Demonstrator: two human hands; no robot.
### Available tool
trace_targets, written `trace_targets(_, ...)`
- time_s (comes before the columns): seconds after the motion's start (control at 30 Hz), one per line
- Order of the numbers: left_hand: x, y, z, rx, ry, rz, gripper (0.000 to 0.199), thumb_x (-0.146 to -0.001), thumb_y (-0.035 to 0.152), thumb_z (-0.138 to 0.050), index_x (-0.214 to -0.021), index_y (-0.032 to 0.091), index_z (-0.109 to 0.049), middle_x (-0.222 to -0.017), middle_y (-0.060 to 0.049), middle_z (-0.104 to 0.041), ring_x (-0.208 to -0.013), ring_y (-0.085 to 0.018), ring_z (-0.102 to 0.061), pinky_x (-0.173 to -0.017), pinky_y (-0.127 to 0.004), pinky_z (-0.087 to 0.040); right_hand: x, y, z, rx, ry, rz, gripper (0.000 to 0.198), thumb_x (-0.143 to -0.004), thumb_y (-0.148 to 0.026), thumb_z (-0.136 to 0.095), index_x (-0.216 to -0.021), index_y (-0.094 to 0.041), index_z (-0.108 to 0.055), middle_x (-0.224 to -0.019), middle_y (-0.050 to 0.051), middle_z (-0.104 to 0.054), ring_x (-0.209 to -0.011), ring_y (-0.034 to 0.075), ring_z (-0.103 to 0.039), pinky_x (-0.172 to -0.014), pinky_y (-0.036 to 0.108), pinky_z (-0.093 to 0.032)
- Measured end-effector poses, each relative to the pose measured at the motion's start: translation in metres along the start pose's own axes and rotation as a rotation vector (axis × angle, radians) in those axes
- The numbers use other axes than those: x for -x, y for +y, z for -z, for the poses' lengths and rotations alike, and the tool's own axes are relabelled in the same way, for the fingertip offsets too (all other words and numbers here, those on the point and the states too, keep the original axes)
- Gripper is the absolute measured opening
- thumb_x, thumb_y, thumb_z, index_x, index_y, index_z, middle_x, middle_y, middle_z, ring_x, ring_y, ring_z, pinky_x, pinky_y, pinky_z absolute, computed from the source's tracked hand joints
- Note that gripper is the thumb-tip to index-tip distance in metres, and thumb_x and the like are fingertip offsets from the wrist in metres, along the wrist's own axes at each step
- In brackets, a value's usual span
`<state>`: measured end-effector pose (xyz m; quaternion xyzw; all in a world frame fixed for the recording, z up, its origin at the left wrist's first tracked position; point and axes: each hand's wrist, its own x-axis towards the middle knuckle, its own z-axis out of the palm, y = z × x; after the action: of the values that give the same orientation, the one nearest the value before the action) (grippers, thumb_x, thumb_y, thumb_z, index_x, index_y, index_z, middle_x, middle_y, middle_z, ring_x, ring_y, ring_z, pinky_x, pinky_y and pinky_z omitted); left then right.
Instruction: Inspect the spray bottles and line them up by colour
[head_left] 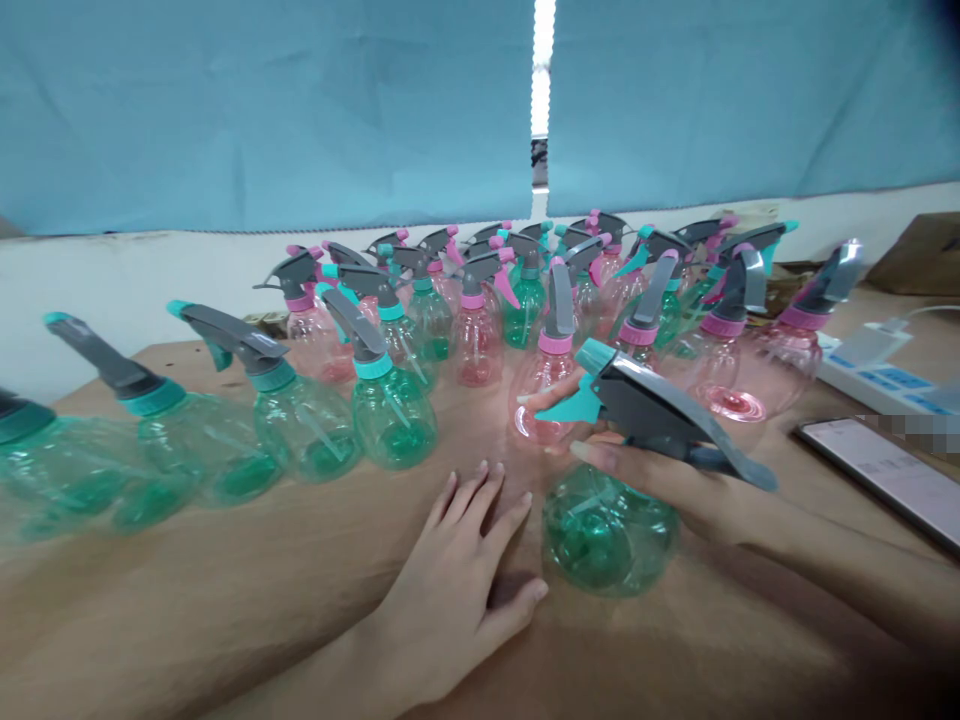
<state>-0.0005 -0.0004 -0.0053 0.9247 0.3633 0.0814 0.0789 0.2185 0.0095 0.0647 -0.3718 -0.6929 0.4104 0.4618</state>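
Desk fills the bottom of the frame, brown and smooth, with a soft shadow along the lower edge. The left hand lies palm down on it at the bottom centre, released, its fingers spread and pointing up the frame. Just beside it, right of centre, the right hand grasps a green spray bottle around the neck, below the grey lever; the turquoise nozzle points toward the upper left. From this angle it is hard to tell whether that bottle's base touches the desk.

At the right edge a phone lies face up, its screen lit, and beyond it sits a white-and-blue power strip with a plug and pale cable. A row of green bottles with turquoise collars runs from the left edge to the middle of the frame. Pink bottles stand among more green ones across the centre and right, crowded toward the desk's far side.

Behind them, a white wall shows as a low band. Above it, blue cloth covers the upper part of the frame, parted near the middle by a narrow, bright gap.
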Motion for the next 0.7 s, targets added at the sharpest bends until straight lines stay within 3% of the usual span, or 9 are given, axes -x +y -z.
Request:
trace_targets(0.23,0.0007,-0.0015,-0.0009,0.003,0.007,-0.001,0.057,-0.092,0.049,-0.05,-0.14,0.02,-0.041,-0.148,-0.014,-0.035,-0.137,-0.032,-0.028,-0.109,-0.055,-0.025,-0.002,-0.001,-0.0018,0.041,0.021,0.002,0.008,-0.08,-0.034,-0.062,-0.082,-0.028,-0.066,-0.065,-0.002,-0.061,-0.072,0.016,-0.062,-0.066,0.027,-0.051)
trace_targets(0.5,-0.0005,-0.0005,0.0016,0.002,-0.024,0.01,0.058,-0.092,0.05,-0.049,-0.141,0.019,-0.041,-0.149,-0.014,-0.034,-0.138,-0.032,-0.027,-0.109,-0.055,-0.024,-0.0013,0.0019,-0.0003,0.025,-0.022,-0.029,0.026,-0.083,-0.038,-0.059,-0.106,-0.028,-0.064,-0.074,0.001,-0.065,-0.071,0.017,-0.061,-0.068,0.031,-0.051)
trace_targets(0.7,-0.0007,-0.0005,0.0011,-0.001,-0.023,0.009,0.058,-0.093,0.05,-0.049,-0.141,0.02,-0.04,-0.15,-0.014,-0.032,-0.138,-0.032,-0.025,-0.109,-0.055,-0.023,-0.0016,0.0034,0.0004,-0.014,-0.04,-0.018,0.027,-0.08,-0.033,-0.063,-0.107,-0.028,-0.064,-0.075,-0.001,-0.062,-0.067,0.014,-0.059,-0.07,0.029,-0.052)
